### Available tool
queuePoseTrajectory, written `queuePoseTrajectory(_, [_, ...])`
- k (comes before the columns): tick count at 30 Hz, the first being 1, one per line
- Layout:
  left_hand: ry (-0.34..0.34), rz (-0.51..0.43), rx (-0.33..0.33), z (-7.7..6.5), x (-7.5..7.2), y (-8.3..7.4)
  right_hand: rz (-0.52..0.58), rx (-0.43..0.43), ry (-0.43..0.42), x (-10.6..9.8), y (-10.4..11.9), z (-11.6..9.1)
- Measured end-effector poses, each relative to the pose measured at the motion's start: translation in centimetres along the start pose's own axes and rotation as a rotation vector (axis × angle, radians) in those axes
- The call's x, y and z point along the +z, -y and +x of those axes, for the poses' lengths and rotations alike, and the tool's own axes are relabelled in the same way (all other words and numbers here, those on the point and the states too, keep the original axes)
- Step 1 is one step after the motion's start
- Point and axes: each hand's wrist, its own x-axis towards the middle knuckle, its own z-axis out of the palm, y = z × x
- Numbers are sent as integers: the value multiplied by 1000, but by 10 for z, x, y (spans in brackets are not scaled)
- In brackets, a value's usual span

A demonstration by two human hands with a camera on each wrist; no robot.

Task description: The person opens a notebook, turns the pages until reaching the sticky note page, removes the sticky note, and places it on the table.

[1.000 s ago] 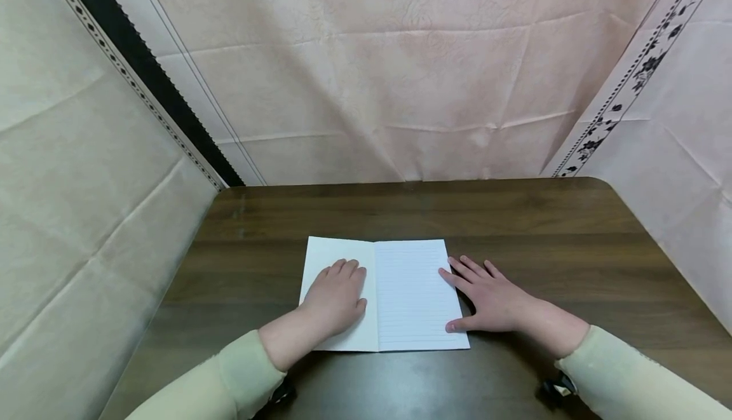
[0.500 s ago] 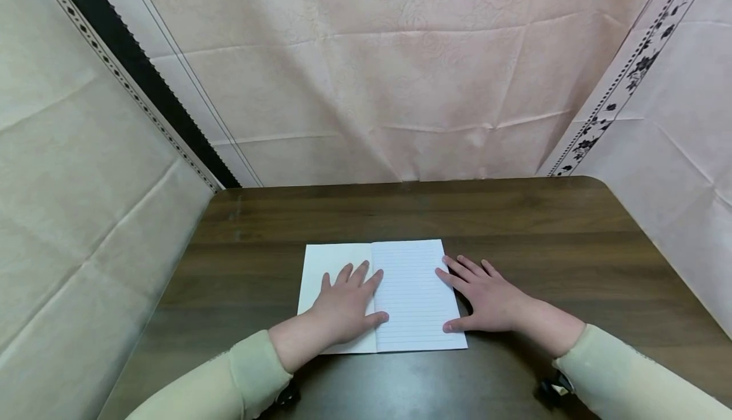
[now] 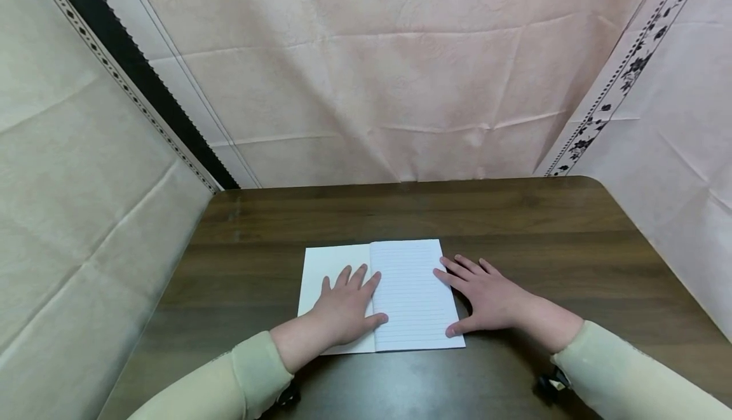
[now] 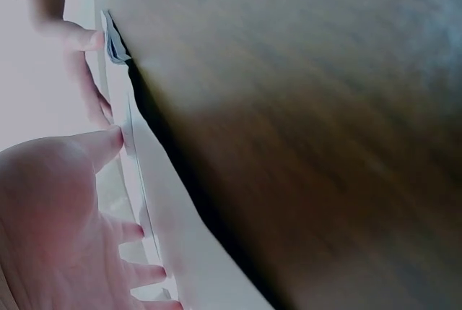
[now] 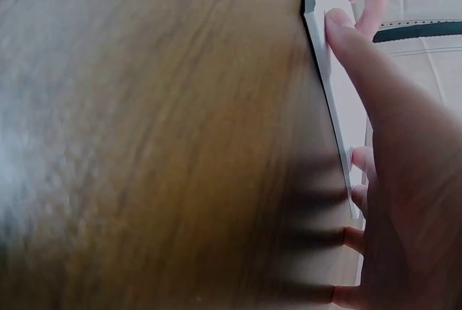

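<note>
An open notebook lies on the wooden table, its left page plain white and its right page ruled with lines. Across the left page and the centre fold rests my left hand, fingers spread, with the thumb and forefinger reaching onto the lined page. My right hand lies at the notebook's right edge; its thumb and forefinger touch the lined page, while other fingertips come down on the table beside it. In the left wrist view, the left hand has straight fingers on the paper. The right wrist view shows the right thumb on the page corner.
The dark wooden table extends around the notebook. A pale cloth hangs behind the table, with more light cloth at both sides. Dark wrist cameras sit under the sleeves.
My left hand has spread its fingers and shifted right, so its thumb and forefinger cross the fold onto the lined page. The right hand stays nearly still at the edge.
</note>
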Motion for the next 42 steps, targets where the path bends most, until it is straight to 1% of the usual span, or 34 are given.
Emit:
queuePoseTrajectory(5, [7,-6,-10,1,1,-1,-4,0,-7,0,-1,2])
queuePoseTrajectory(18, [15,-11,-5,2,1,-4,14,-6,-22,-2,0,-2])
queuePoseTrajectory(28, [31,-14,-7,3,2,-5,23,25,-24,4,0,-2])
queuePoseTrajectory(35, [22,-13,-8,3,2,-5,13,39,-40,2,2,0])
queuePoseTrajectory(42, [-2,-7,-14,-2,0,-5,9,30,-53,-1,4,1])
